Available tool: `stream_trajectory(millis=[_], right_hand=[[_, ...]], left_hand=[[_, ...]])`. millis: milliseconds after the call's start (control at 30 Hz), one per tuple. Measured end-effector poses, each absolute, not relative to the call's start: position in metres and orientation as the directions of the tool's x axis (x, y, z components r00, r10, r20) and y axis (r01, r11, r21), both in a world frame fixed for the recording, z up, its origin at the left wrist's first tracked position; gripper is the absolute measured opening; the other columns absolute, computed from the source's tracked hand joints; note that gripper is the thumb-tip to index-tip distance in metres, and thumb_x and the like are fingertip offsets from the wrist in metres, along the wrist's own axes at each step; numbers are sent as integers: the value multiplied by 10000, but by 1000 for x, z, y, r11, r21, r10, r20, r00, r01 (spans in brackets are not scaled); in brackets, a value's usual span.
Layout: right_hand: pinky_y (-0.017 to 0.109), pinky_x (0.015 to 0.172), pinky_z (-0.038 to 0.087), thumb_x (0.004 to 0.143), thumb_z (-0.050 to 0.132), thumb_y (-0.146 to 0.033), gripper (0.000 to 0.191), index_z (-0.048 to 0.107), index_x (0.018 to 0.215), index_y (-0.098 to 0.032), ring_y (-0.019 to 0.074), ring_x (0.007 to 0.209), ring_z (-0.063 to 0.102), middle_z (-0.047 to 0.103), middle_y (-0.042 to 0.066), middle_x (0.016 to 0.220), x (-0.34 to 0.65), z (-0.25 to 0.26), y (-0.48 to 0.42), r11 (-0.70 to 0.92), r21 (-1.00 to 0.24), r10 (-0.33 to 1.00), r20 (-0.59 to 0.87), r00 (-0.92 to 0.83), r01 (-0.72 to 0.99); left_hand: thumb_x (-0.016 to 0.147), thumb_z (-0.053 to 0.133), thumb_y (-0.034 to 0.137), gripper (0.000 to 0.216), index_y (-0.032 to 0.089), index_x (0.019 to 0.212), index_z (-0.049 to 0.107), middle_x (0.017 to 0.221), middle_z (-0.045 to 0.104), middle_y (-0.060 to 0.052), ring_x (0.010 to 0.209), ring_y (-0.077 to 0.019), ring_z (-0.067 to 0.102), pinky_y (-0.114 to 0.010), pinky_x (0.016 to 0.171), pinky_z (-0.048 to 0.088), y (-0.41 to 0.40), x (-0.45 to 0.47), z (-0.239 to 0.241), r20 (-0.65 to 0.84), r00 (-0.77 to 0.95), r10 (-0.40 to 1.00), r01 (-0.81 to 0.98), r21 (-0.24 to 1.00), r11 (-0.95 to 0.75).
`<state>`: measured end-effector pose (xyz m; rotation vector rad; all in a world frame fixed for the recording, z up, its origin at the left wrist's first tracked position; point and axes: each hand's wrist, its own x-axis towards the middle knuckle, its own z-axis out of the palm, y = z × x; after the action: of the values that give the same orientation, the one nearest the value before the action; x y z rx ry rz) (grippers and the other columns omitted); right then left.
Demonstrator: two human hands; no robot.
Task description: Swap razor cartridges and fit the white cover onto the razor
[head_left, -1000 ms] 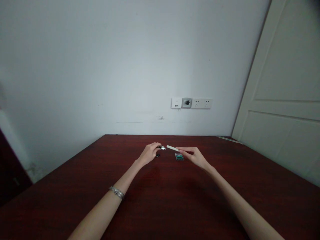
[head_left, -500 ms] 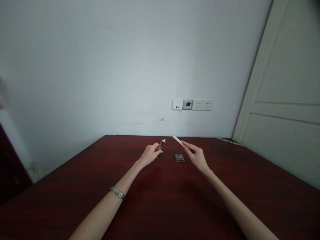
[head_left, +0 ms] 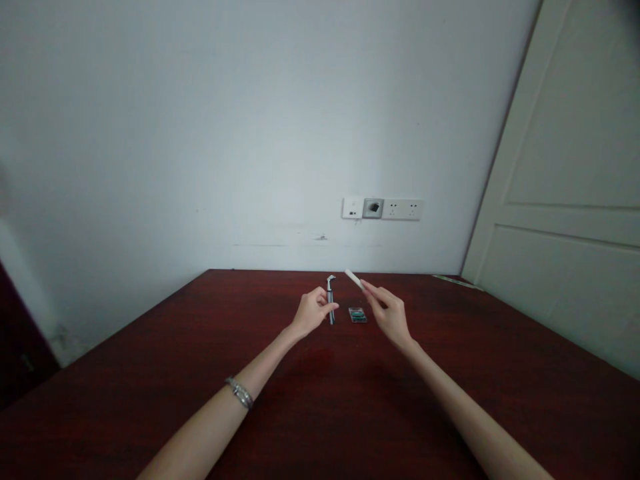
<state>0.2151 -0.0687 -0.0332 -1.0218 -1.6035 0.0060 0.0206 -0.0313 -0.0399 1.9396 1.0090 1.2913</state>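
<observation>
My left hand [head_left: 314, 311] is closed round a slim metal razor handle [head_left: 331, 301], held upright above the dark red table [head_left: 320, 400] with its angled head at the top. My right hand [head_left: 386, 310] pinches a small flat white piece [head_left: 354, 279] between fingertips, tilted up to the left, a short way right of the handle's head. A small green and clear case [head_left: 357, 315] lies on the table between the two hands. A silver bracelet [head_left: 239, 392] sits on my left wrist.
The table runs back to a white wall with a row of sockets [head_left: 383, 209]. A white door [head_left: 570, 200] stands at the right. A thin pale strip [head_left: 457, 281] lies at the table's far right corner.
My left hand has raised the razor handle from near flat to upright and shifted slightly right. My right hand has lifted the white piece up from the case.
</observation>
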Motion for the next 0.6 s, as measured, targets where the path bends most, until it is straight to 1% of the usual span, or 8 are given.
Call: stream_trajectory(millis=[167,233,367,533,600], right_hand=[[240,593,424,868,443,-382,370,615,1154,-224,128,602,509,592,29,712,208,-33,-71,667,-473,616,785,-68,576],[239,589,424,866,443,-383,370,622,1147,-221,128,597,510,595,31,706,208,-33,-71,650,-482,624,780,-50,587],[252,589,431,861,445,-393,389,622,1146,-197,138,611,517,615,46,742,211,-32,-70,629,-533,620,783,48,566],[267,610,450,858,455,-391,371,632,1131,-210,148,634,524,635,54,756,207,-33,-73,670,-525,640,766,-51,526],[272,619,459,854,458,-395,374,636,1124,-207,149,640,530,645,57,768,207,-34,-72,667,-533,652,756,-60,521]], left_hand=[[684,655,317,242,154,696,476,564,561,29,501,-105,549,-207,469,438,-32,19,-40,467,271,842,225,819,-527],[686,652,308,232,151,709,484,577,570,23,508,-109,562,-210,462,455,-34,19,-38,447,295,844,198,836,-512],[693,641,288,209,146,730,492,599,578,16,529,-126,594,-222,450,489,-37,19,-34,391,318,864,162,875,-456],[699,633,267,188,147,726,491,599,579,19,531,-122,593,-212,455,486,-35,17,-35,403,308,862,172,867,-467],[703,630,267,182,146,731,497,607,588,14,531,-119,594,-204,457,476,-34,16,-36,405,317,858,181,862,-473]])
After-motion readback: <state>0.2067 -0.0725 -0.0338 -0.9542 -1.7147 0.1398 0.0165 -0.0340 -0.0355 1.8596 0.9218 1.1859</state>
